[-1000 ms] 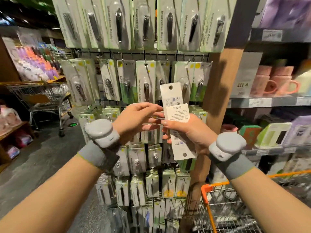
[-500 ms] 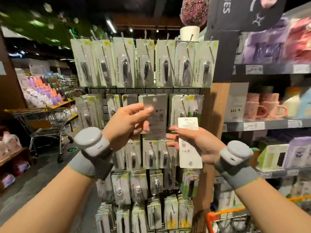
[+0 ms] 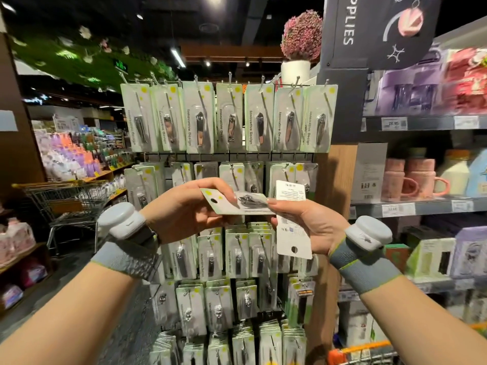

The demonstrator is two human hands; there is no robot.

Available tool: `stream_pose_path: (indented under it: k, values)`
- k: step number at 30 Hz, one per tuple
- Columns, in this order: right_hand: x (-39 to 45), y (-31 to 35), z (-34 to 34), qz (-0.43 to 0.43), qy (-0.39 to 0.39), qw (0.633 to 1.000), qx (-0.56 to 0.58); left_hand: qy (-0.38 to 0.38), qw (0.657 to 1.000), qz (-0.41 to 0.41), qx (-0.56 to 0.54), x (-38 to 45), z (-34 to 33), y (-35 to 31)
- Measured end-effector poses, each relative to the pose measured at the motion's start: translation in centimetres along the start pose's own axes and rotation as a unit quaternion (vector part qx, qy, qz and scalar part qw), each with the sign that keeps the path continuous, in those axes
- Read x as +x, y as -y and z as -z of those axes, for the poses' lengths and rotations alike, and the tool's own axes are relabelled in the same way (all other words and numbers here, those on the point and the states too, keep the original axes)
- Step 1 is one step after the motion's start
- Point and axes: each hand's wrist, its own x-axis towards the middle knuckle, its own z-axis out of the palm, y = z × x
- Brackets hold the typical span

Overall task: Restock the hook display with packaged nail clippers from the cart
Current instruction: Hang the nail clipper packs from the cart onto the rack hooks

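My left hand (image 3: 184, 210) grips a nail clipper package (image 3: 237, 204), held flat and sideways with its blister face up and its hang hole toward the left. My right hand (image 3: 312, 227) holds another package (image 3: 291, 225) upright but upside down, white back facing me, hang hole at the bottom. Its fingertips touch the right end of the left hand's package. Both hands are in front of the hook display (image 3: 229, 159), level with its second row. Rows of green-and-white clipper cards hang there on metal hooks. The orange cart rim (image 3: 361, 350) shows at the bottom right.
To the right, grey shelves (image 3: 421, 206) carry pink mugs (image 3: 411, 179) and boxed goods. A wooden post (image 3: 337, 175) stands between the display and those shelves. A second wire cart (image 3: 66, 198) is parked on the aisle at the left. A potted pink plant (image 3: 300, 48) tops the display.
The view tilted upward. My left hand turned its package from upright to flat and lowered it toward my right hand. The right hand's package stayed upright.
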Motion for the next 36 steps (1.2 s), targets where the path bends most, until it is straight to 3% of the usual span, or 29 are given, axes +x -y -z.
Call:
stream_pose_path:
  k: [9,14,19,36]
  values:
    - [0.5,0.3,0.3,0.073,-0.076,0.99,0.094,-0.127,0.99,0.056,-0.018,1.1,-0.7,-0.3]
    - [0.5,0.1,0.3,0.13,-0.104,0.982,0.088,-0.258,0.963,-0.009,0.076,2.1,-1.2,-0.1]
    - [0.3,0.9,1.1,0.178,-0.106,0.976,0.063,-0.333,0.93,-0.058,0.142,2.8,-0.7,-0.8]
    - [-0.2,3.9,-0.8,0.247,-0.047,0.962,-0.104,-0.28,0.936,-0.081,0.199,6.5,-3.0,-3.3]
